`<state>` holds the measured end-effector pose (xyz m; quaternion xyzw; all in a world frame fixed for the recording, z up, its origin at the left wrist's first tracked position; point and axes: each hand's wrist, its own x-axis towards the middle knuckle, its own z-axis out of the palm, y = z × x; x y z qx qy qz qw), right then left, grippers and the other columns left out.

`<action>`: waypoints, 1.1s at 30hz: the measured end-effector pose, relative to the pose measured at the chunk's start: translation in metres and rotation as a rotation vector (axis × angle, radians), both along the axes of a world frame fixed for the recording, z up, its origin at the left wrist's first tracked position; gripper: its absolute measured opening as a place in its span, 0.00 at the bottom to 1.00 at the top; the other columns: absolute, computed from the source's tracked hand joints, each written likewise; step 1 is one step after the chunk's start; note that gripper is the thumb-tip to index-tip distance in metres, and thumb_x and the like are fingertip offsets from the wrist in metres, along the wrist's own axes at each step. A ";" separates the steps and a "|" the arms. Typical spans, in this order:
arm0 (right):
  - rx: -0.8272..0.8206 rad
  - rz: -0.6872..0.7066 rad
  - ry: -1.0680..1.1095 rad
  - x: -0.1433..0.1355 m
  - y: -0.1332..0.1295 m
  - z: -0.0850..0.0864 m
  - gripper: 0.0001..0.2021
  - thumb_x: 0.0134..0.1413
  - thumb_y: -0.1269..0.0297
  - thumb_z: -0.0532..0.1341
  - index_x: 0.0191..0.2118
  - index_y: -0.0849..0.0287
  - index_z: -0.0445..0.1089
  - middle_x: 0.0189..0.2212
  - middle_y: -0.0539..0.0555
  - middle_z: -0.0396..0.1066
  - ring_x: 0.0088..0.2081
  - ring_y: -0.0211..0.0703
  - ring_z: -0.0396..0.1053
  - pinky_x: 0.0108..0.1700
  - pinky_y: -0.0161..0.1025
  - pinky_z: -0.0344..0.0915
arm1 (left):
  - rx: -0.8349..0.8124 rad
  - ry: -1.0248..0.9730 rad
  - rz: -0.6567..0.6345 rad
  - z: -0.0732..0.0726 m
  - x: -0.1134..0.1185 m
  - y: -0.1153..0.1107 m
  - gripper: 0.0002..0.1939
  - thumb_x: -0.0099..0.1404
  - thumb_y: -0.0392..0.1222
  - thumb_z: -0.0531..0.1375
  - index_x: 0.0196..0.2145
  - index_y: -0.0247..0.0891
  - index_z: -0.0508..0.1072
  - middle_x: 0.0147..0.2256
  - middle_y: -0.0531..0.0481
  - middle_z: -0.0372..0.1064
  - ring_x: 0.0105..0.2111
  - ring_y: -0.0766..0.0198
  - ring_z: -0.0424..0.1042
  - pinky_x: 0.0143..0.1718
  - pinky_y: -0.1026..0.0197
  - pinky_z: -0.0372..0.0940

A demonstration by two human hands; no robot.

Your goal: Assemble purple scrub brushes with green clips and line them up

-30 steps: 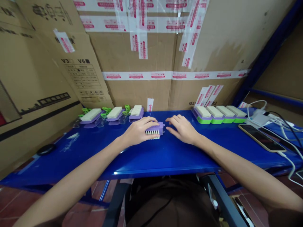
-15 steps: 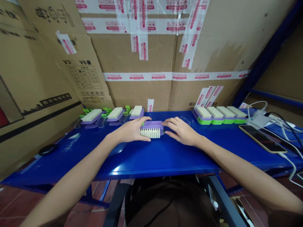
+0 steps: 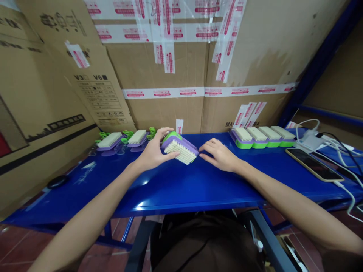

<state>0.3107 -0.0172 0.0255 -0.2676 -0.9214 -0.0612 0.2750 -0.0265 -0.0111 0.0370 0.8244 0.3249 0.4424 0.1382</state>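
My left hand grips one end of a purple and green brush, its thumb against the cream bristles. The brush is held tilted above the blue table, bristles toward me and its right end lower. My right hand is at the brush's right end, with thumb and fingertips close together at the purple edge. At the back left lie two bristle blocks on purple bases, with green parts beside them.
Several green and purple brushes stand in a row, bristles up, at the back right of the blue table. A phone, white cables and a charger lie further right. Cardboard rises behind; a black round object sits left.
The brush has turned and tilted in my left hand, showing its green part and more of the bristles. My right fingers have moved slightly right with the brush's end.
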 end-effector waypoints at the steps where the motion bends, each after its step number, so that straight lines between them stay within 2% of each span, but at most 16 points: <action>1: -0.009 0.009 -0.012 -0.001 -0.001 0.000 0.13 0.83 0.57 0.57 0.56 0.56 0.77 0.49 0.60 0.81 0.49 0.55 0.71 0.57 0.54 0.69 | -0.011 -0.064 -0.016 -0.002 0.002 0.000 0.45 0.66 0.56 0.78 0.71 0.46 0.63 0.67 0.36 0.72 0.65 0.43 0.77 0.60 0.44 0.78; 6: -0.056 0.039 -0.063 -0.004 -0.003 -0.004 0.15 0.84 0.55 0.56 0.59 0.57 0.75 0.51 0.62 0.80 0.53 0.57 0.71 0.58 0.55 0.69 | -0.047 -0.193 -0.017 -0.010 0.011 0.001 0.43 0.64 0.52 0.79 0.69 0.46 0.64 0.65 0.38 0.73 0.62 0.46 0.78 0.56 0.48 0.80; 9: -0.057 0.045 -0.068 -0.004 -0.002 -0.005 0.15 0.84 0.55 0.56 0.59 0.57 0.75 0.50 0.62 0.80 0.52 0.58 0.71 0.58 0.55 0.69 | -0.021 -0.195 -0.015 -0.015 0.016 0.001 0.41 0.65 0.52 0.78 0.68 0.47 0.66 0.70 0.37 0.68 0.65 0.43 0.76 0.56 0.46 0.80; 11: -0.053 0.040 -0.064 -0.003 0.000 -0.006 0.15 0.84 0.55 0.56 0.58 0.56 0.75 0.50 0.62 0.80 0.50 0.58 0.71 0.56 0.55 0.69 | -0.050 -0.170 -0.063 -0.018 0.020 0.001 0.39 0.68 0.53 0.76 0.70 0.48 0.65 0.72 0.36 0.64 0.66 0.41 0.75 0.55 0.45 0.81; 15: -0.051 0.044 -0.065 0.000 0.003 -0.007 0.14 0.84 0.56 0.56 0.57 0.57 0.74 0.48 0.62 0.79 0.49 0.57 0.71 0.55 0.55 0.69 | -0.099 -0.052 -0.155 -0.023 0.026 0.000 0.56 0.62 0.53 0.81 0.78 0.53 0.57 0.76 0.33 0.59 0.66 0.35 0.75 0.55 0.40 0.82; 17: -0.047 0.048 -0.069 0.001 0.004 -0.007 0.13 0.84 0.56 0.55 0.56 0.57 0.74 0.47 0.61 0.79 0.48 0.56 0.71 0.55 0.54 0.69 | -0.080 -0.006 -0.155 -0.025 0.028 -0.002 0.58 0.63 0.52 0.80 0.80 0.54 0.54 0.78 0.33 0.57 0.67 0.34 0.74 0.57 0.38 0.81; 19: -0.035 0.044 -0.075 0.002 0.004 -0.008 0.13 0.84 0.57 0.54 0.54 0.57 0.73 0.46 0.60 0.78 0.47 0.56 0.71 0.54 0.53 0.68 | -0.043 -0.004 -0.139 -0.026 0.029 -0.004 0.55 0.66 0.51 0.78 0.81 0.54 0.53 0.77 0.33 0.58 0.67 0.35 0.74 0.58 0.38 0.80; 23: -0.015 0.027 -0.077 0.000 0.002 -0.008 0.12 0.84 0.57 0.54 0.51 0.57 0.71 0.44 0.61 0.77 0.45 0.56 0.70 0.52 0.53 0.69 | 0.012 -0.019 -0.137 -0.026 0.030 -0.010 0.50 0.70 0.47 0.75 0.81 0.54 0.54 0.75 0.36 0.63 0.61 0.41 0.79 0.55 0.42 0.82; 26: -0.034 -0.022 -0.056 -0.001 0.000 -0.010 0.10 0.81 0.58 0.55 0.51 0.57 0.69 0.45 0.63 0.76 0.46 0.58 0.71 0.52 0.56 0.70 | -0.037 0.025 -0.154 -0.028 0.031 -0.012 0.51 0.71 0.47 0.74 0.82 0.55 0.52 0.74 0.36 0.64 0.62 0.39 0.78 0.58 0.39 0.82; 29: -0.098 -0.045 -0.007 -0.001 -0.001 -0.011 0.13 0.78 0.55 0.58 0.57 0.58 0.67 0.49 0.66 0.77 0.48 0.62 0.74 0.53 0.61 0.73 | -0.143 0.019 -0.185 -0.031 0.031 -0.010 0.53 0.73 0.48 0.72 0.84 0.53 0.46 0.71 0.32 0.68 0.65 0.36 0.77 0.62 0.31 0.78; 33: -0.192 -0.003 0.083 -0.003 -0.002 -0.013 0.29 0.78 0.48 0.61 0.73 0.55 0.58 0.65 0.68 0.75 0.59 0.67 0.76 0.60 0.66 0.74 | -0.218 -0.030 -0.248 -0.034 0.033 -0.005 0.45 0.80 0.50 0.65 0.82 0.47 0.45 0.72 0.28 0.67 0.70 0.34 0.73 0.69 0.25 0.70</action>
